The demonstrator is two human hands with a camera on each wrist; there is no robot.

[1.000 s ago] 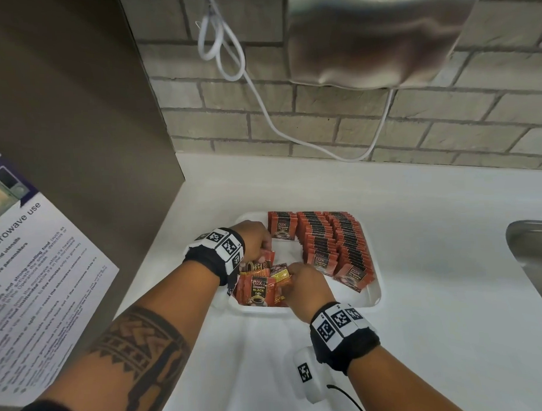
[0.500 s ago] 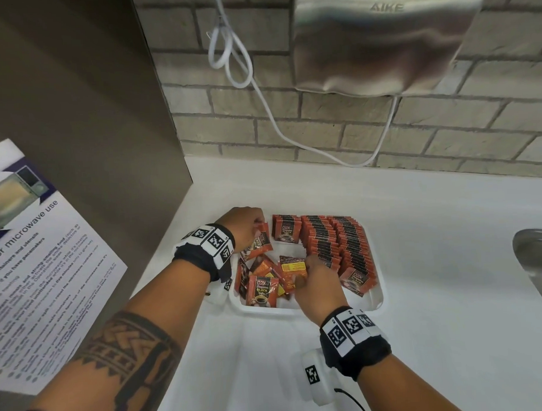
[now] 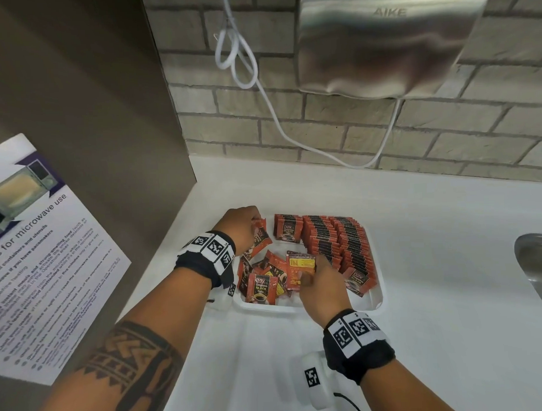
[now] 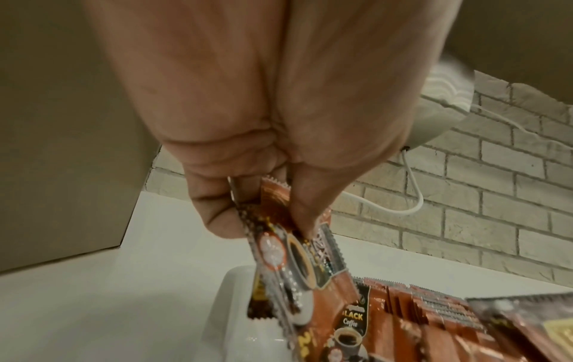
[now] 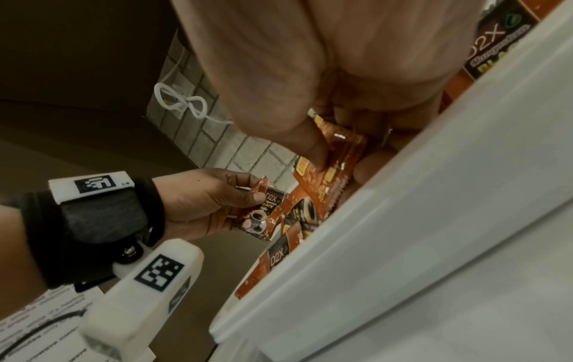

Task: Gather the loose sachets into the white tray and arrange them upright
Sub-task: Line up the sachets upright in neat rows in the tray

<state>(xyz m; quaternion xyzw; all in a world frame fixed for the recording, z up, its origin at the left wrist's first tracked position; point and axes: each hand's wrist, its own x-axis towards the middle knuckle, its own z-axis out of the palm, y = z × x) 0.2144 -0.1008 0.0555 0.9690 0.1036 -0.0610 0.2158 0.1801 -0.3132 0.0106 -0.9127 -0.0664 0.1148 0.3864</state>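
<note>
White tray [image 3: 378,303]: on the bench, near its left edge.
Left hand [image 3: 240,225]: fingers pinch a coffee sachet [image 3: 261,236] over the tray's far-left corner.
Loose sachets [image 3: 261,286]: heaped at the tray's near-left corner.
Right hand [image 3: 321,283]: fingers grip a yellow-labelled sachet [image 3: 301,262].
Upright rows [image 3: 335,243]: along the tray's right side.

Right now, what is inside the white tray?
The white tray holds upright rows of coffee sachets at right and a loose sachet pile at left. The right hand covers part of the pile.
</note>
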